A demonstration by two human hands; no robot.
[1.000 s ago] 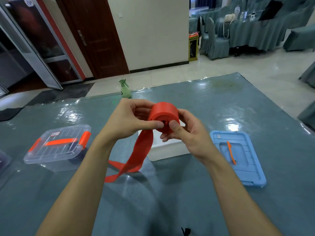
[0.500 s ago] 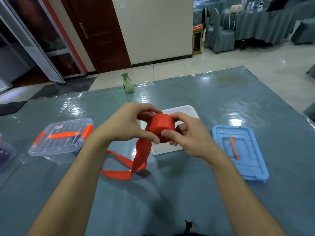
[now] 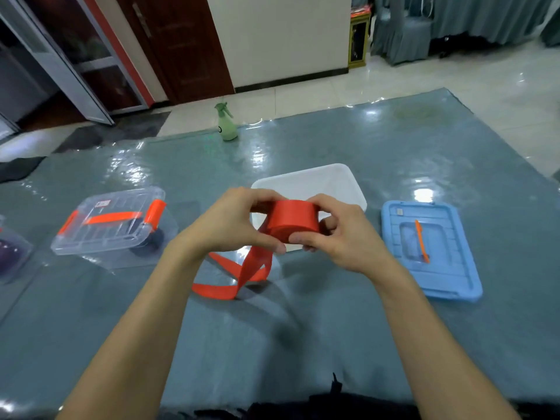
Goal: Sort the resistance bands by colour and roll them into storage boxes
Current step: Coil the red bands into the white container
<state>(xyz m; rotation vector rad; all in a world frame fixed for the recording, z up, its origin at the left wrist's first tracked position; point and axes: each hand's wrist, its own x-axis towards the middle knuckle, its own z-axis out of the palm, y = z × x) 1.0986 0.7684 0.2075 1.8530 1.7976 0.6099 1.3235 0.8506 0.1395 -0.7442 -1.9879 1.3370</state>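
Clear lidded box [image 3: 112,225]: on the left of the table, closed with orange latches and well apart from the hands. Something dark is inside, but I cannot tell what.
Spray bottle [image 3: 225,124]: at the far table edge, out of the way.
Left hand [image 3: 233,225]: fingers and thumb are curled round the left side of the roll, pinching where the tail leaves it.
Loose tail [image 3: 239,277]: drops from the roll to the table cover [image 3: 303,344] and folds over once there.
Red resistance band [image 3: 292,219]: mostly wound into a thick roll, held in the air between both hands.
Handling: it is probably light, soft and springy, and likely to uncoil if let go. It is best held across the wound face with a thumb on the last wrap.
White storage box [image 3: 333,180]: open, just behind the roll.
Right hand [image 3: 339,237]: fingers are curled round the right side of the roll.
Blue lid [image 3: 430,250]: lies flat to the right.
In the way: nothing lies between the roll and the white box. The trailing tail may drag.
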